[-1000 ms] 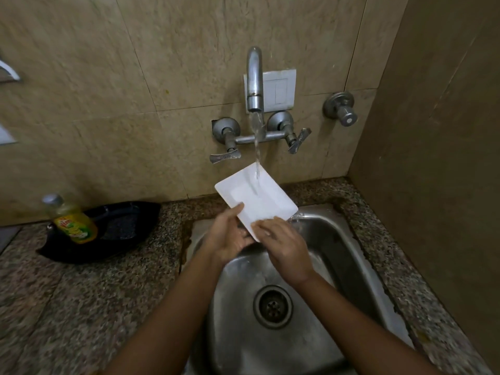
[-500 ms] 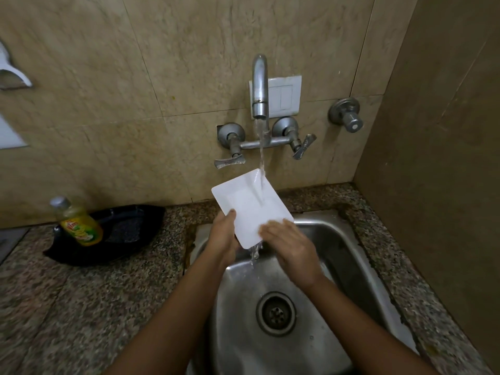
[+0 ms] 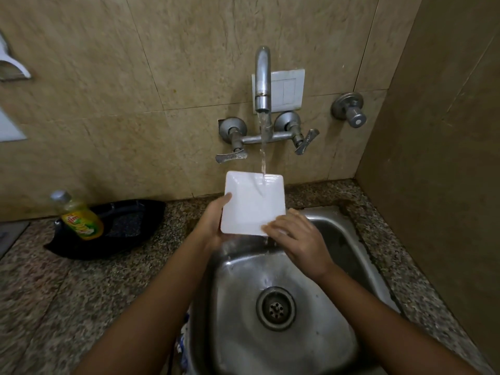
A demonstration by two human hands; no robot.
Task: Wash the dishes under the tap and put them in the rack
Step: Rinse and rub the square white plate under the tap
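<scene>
The wall (image 3: 108,104) is tan tile. A side wall (image 3: 433,185) stands close on the right, so there is little room that way. The desk (image 3: 67,293) is speckled stone and runs off to the left. The steel sink (image 3: 238,307) is set in it on the right.

A black tray (image 3: 130,220) sits on the desk to the left, near the wall. It may be the rack, but I cannot tell. The tap (image 3: 263,77) sticks out from the wall over the sink.

The plate (image 3: 249,209) is white and almost square, so it has no real long side. It is held up over the far edge of the sink. It is tipped, with the far edge high and the face toward the person.

The left hand (image 3: 213,226) grips the plate's left edge. Its thumb lies on the face, and its other fingers are hidden behind. The right hand (image 3: 297,239) is at the near right corner. Its fingers (image 3: 273,227) lie almost straight on the plate, touching it. They are blurry, and its thumb is hidden.

If the tray is the rack, it lies left of the plate, and the left hand is nearer to it.

A soap bottle (image 3: 78,215) stands at the tray's left end. The water (image 3: 263,158) hits the plate's far right part and drips off the near right corner.
</scene>
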